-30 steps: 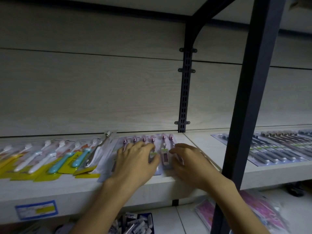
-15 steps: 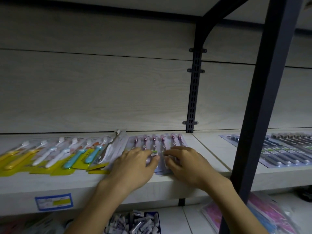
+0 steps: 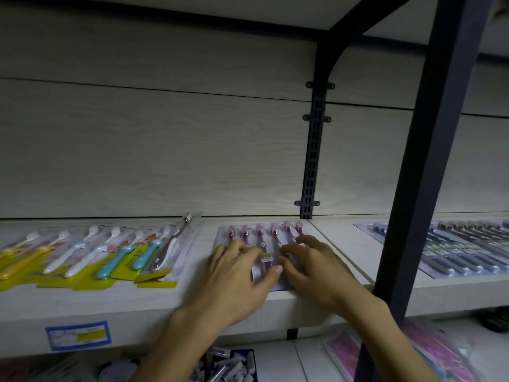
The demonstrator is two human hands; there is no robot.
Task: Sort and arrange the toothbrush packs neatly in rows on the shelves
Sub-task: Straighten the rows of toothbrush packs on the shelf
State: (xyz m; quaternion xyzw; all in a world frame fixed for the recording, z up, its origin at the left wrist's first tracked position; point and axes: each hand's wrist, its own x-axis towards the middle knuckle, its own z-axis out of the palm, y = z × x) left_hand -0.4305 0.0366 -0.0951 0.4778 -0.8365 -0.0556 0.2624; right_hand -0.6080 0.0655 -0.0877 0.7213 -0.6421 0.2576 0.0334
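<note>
Both hands lie palm-down on the flat purple-and-pink multi-brush blister pack at the front of the pale wood-grain shelf. The left hand and right hand press with spread, lightly bent fingers; neither grips anything. The step in hand appears to be squaring this pack. Next, align it parallel with the overlapping row of yellow-carded toothbrush packs to the left, keeping the gap even.
</note>
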